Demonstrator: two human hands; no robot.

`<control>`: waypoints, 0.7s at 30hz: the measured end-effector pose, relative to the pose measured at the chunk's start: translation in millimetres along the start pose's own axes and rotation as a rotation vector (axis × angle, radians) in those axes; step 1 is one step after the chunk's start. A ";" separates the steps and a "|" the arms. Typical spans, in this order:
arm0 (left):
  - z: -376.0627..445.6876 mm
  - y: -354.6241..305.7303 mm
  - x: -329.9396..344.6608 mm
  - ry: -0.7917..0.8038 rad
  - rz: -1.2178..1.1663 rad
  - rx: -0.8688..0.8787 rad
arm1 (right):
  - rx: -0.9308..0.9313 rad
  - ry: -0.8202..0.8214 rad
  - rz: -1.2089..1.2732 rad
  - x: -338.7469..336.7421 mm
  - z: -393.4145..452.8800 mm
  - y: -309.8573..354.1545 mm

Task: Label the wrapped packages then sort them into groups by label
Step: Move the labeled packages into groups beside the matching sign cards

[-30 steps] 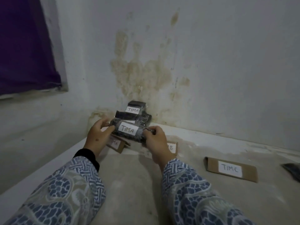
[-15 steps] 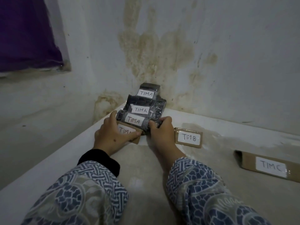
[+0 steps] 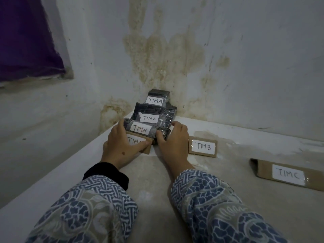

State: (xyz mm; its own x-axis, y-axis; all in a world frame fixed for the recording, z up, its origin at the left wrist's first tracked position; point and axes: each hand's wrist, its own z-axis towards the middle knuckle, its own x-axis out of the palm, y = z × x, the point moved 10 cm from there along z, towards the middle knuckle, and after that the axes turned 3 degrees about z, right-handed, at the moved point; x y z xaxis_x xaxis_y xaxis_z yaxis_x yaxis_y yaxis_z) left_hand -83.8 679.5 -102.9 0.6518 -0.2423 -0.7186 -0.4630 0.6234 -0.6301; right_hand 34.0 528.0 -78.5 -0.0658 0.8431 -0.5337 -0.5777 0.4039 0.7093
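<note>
Three dark wrapped packages with white TIMA labels sit in a row in the corner: the back one [image 3: 158, 97], the middle one [image 3: 152, 114] and the front one [image 3: 142, 129]. My left hand [image 3: 121, 146] and my right hand [image 3: 172, 139] grip the ends of the front package, which rests just behind a cardboard TIMA marker [image 3: 146, 149]. My left thumb lies over that marker and hides part of its label.
A cardboard TIMB marker [image 3: 203, 146] lies right of my right hand, and a longer TIMC marker [image 3: 287, 174] lies further right. Stained walls close the corner behind the packages. A purple cloth [image 3: 26, 37] hangs at upper left. The ledge edge runs along the left.
Both hands carried the front TIMA package down and forward, setting it in front of the other two behind the TIMA marker. The view has moved closer to the corner.
</note>
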 end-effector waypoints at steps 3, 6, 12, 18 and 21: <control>-3.6 -1.1 -3.4 -0.024 -0.009 -0.014 | -0.122 0.003 -0.039 3.0 -7.9 14.7; -9.5 -2.9 -11.9 -0.077 -0.034 -0.019 | -0.207 0.013 -0.131 1.8 -17.0 24.6; -34.5 -30.6 -38.2 -0.279 0.018 0.085 | -0.056 0.005 -0.304 -22.8 -20.8 -3.1; -73.9 -113.9 29.3 0.015 0.112 0.429 | 0.177 0.025 -0.317 -60.7 -30.8 -48.1; -88.5 -137.0 71.9 0.187 0.117 0.405 | 0.306 0.054 -0.254 -82.0 -33.5 -74.0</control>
State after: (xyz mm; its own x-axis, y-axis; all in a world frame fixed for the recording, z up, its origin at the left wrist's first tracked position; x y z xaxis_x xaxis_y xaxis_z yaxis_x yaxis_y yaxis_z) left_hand -26.6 510.9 -94.2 0.4724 -0.2595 -0.8423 -0.2309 0.8858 -0.4025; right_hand 54.9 417.1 -102.6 0.0003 0.6860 -0.7276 -0.3128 0.6912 0.6515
